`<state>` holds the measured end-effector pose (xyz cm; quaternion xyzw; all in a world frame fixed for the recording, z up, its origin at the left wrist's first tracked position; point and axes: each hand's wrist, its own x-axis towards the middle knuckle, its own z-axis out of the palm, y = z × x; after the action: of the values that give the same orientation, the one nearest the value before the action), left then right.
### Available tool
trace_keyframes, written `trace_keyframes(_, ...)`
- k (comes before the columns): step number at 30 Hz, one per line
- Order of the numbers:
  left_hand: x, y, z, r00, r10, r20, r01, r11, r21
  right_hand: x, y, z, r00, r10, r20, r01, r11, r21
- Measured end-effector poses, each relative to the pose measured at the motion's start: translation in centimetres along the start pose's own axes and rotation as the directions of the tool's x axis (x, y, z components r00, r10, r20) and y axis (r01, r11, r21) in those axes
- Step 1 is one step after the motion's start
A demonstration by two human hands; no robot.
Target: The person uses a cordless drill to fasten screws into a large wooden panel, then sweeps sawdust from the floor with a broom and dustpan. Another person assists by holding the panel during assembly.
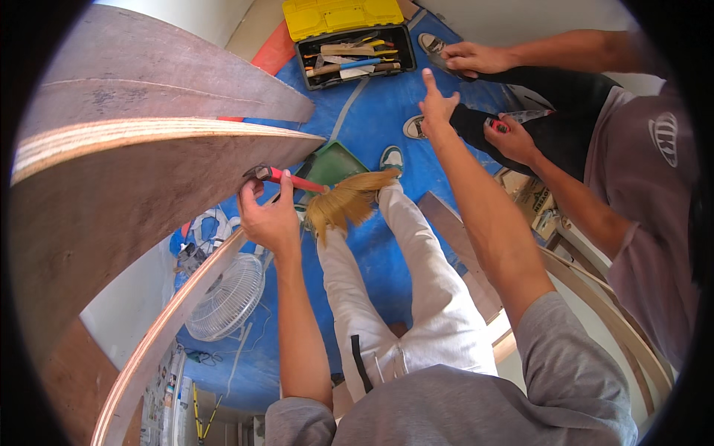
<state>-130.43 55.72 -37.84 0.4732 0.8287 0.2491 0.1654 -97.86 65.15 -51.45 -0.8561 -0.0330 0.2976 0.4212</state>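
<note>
My left hand (269,221) pinches the red handle of a hand broom (346,202) between thumb and fingers. Its tan straw bristles fan out over my right shin and foot. Just beyond the bristles, a green dustpan (336,165) lies on the blue floor covering, partly hidden by the broom. Up at the right, my right hand (440,105) is raised with the index finger stretched out and the thumb apart; nothing is in it. Beside it, a co-worker's hand holds a red tape measure (498,125), and their other hand rests by their ankle.
Large curved plywood panels (171,178) rise on my left. A toolbox (353,56) with a yellow lid stands open ahead, full of tools. A white fan (227,297) is at lower left. The co-worker (632,171) sits close on my right, near curved wooden strips (610,312).
</note>
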Motion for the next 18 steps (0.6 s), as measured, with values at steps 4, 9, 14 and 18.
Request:
trace_keyframes(4,-0.2,-0.2,-0.8,0.997,0.07,0.013,-0.068,0.991,-0.111,-2.1,-3.9,-1.5,0.974,-0.199,-0.109,0.218,0.953,0.208)
trace_keyframes(9,-1.3,0.0,-3.1,0.981,0.163,0.101,-0.152,0.982,-0.108,-6.9,-9.1,-6.0,0.932,-0.357,0.065,0.25,0.76,0.599)
trace_keyframes(14,-3.2,-0.1,-7.6,0.962,0.196,0.191,-0.138,0.951,-0.277,-11.9,-10.0,-10.7,0.898,-0.344,0.275,0.123,0.796,0.593)
trace_keyframes(18,-6.1,-2.0,-13.8,0.973,0.174,0.149,-0.113,0.931,-0.347,-17.3,-8.9,-14.8,0.903,-0.297,0.31,0.129,0.877,0.463)
